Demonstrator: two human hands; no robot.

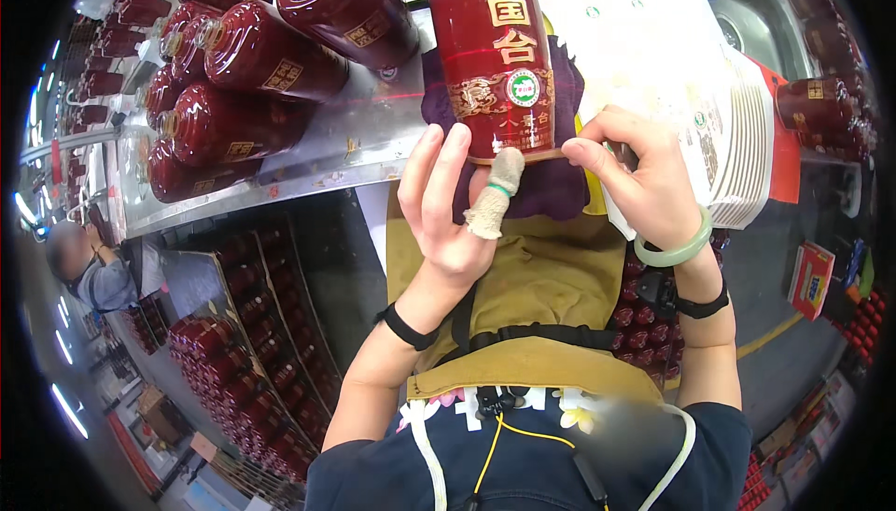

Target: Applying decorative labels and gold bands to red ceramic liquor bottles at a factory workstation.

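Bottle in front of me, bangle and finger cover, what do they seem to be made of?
Bottle: probably glass, glossy, with light reflections on dark red. Bangle: smooth, polished, pale green, so perhaps jade, though glass or plastic could look alike. Finger cover: likely knitted cloth, matte with a rough texture.

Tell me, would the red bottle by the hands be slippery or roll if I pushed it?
The red bottle may feel slippery, since its surface is glossy. Its sides look rounded, so it might roll if laid down. The purple cloth showing around it could slow sliding.
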